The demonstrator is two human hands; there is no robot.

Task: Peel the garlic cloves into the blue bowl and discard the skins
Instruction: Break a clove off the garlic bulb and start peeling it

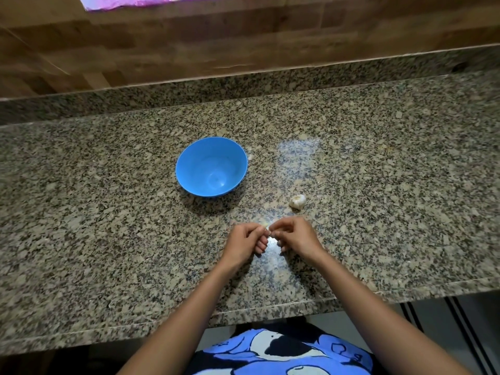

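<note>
A blue bowl [211, 167] stands on the granite counter and looks empty. To its right and nearer me lies a whitish garlic bulb [298, 201]. Just below the bulb, my left hand [245, 243] and my right hand [294, 235] meet over the counter. Both pinch a small pale garlic clove [266, 226] between thumb and fingertips. Most of the clove is hidden by the fingers. The other fingers of both hands are curled in.
The speckled granite counter [108, 212] runs left to right, with its front edge [243, 312] close to my body. A wood-panelled wall [189, 44] rises behind a low granite upstand. A small pale scrap [250, 156] lies by the bowl's right rim.
</note>
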